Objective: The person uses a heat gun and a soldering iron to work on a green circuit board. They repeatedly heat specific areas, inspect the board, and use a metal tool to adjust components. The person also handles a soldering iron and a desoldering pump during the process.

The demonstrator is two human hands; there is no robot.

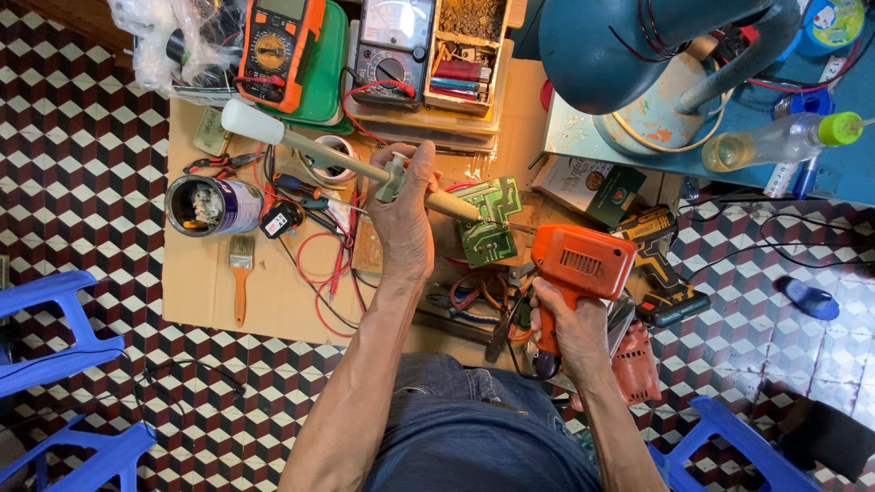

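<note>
The left hand [403,219] is closed around a long pale tube-shaped tool, a desoldering pump [351,164] by the look of it, holding it slantwise with its tip down at the green circuit board [488,221]. The right hand [572,328] is clamped on the grip of an orange soldering gun [581,266], whose nose points at the same board from the other side. Both tools meet at or very near the board; whether either tip actually touches it cannot be told, as the spot is too small to read.

The work looks to be mid-way: the board lies flat on a sheet of cardboard [210,282] spread over the patterned floor [82,155], just ahead of the person's knees, with both tools at one spot on it and nothing yet set aside. No part can be seen lifted off.

The board is small, green, with pale tracks on its upper face, and red wires [321,264] trail close beside it. Around it lie a paintbrush [241,273], an open tin [214,206], an orange multimeter [278,50] and a cordless drill [658,264].
</note>
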